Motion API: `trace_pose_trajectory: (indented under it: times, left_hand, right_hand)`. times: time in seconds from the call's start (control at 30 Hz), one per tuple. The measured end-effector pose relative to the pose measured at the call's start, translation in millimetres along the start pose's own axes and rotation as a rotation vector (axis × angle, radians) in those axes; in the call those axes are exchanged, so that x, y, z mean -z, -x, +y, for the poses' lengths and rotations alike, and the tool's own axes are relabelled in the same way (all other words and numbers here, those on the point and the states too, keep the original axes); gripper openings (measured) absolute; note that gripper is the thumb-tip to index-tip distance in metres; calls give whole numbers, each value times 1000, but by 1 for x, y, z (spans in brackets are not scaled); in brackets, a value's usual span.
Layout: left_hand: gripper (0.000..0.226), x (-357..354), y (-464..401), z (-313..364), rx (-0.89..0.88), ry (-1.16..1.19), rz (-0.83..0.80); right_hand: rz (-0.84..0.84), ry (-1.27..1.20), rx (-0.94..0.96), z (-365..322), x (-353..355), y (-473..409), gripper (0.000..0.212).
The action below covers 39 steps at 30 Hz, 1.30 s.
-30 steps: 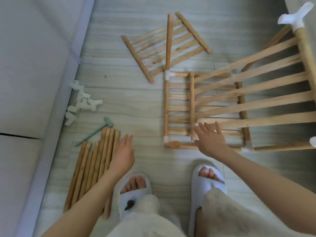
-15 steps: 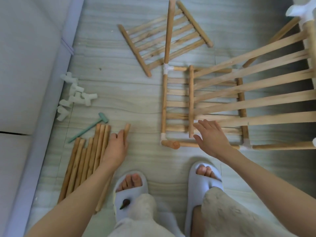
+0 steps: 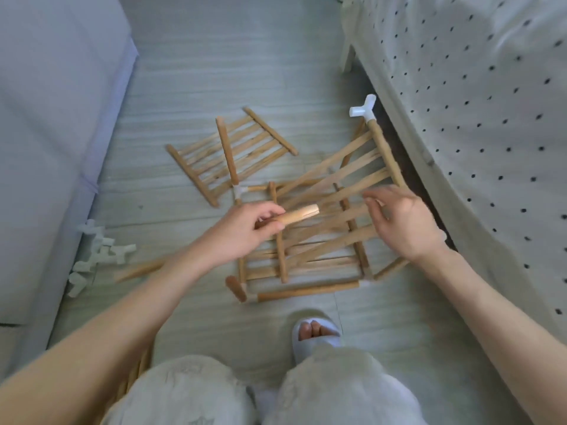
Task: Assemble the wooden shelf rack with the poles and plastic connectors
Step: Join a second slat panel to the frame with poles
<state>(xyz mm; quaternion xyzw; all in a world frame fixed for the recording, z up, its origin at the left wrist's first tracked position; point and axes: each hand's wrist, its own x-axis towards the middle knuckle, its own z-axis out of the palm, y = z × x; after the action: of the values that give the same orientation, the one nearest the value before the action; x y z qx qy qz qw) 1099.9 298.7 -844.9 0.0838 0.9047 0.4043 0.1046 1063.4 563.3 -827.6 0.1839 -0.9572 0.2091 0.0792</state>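
Note:
My left hand [image 3: 242,231] grips a wooden pole [image 3: 299,214], raised above the floor with its free end pointing right. My right hand [image 3: 402,220] hovers open to the right of that end, fingers spread, over the partly built rack [image 3: 322,240]. The rack is made of slatted wooden panels joined by poles and white connectors, and one tilted panel rises to a white plastic connector [image 3: 363,108] at its top corner. A separate slatted panel [image 3: 233,154] lies flat on the floor behind it.
A heap of white connectors [image 3: 98,253] lies by the sofa base [image 3: 46,148] at left. A polka-dot cloth [image 3: 478,118] hangs at right. Spare poles [image 3: 138,375] show at the bottom left by my leg. My slippered foot [image 3: 316,332] stands in front of the rack.
My left hand has picked up a pole from the bundle and lifted it toward the rack. My right hand has risen from the rack's front edge. The view has tilted up and right.

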Motion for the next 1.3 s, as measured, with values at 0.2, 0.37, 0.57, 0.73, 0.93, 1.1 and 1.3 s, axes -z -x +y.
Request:
trace_pose_trajectory:
  times: [0.2,0.37,0.57,0.73,0.93,1.1,1.3]
  left_hand:
    - [24,-48,-42,66,-168,-285,-184]
    - [27,-95,-53,74,-179,-317,-269]
    - [30,-100,-42,66,-176,-233,-207]
    - [33,-118,-49,63,-116,-181,-257]
    - [28,-116,-49,67,-51,-56,-251]
    - [29,-116,-48,68,-26,-26,-288]
    - [19,-116,-50,69,-52,-80,-267]
  right_hand:
    - [72,-237,-371,62,12,20,36]
    - [-54,-853,-616,77,-8,29,33]
    - [27,-1040,-633,68,-8,25,42]
    - [39,-1046,-720,82,-22,31,44]
    - [15,-1107,-696,75,-20,30,45]
    - [-67,-1182,-733,76,-20,31,34]
    - [-90,-1191,-821,78,-22,19,30]
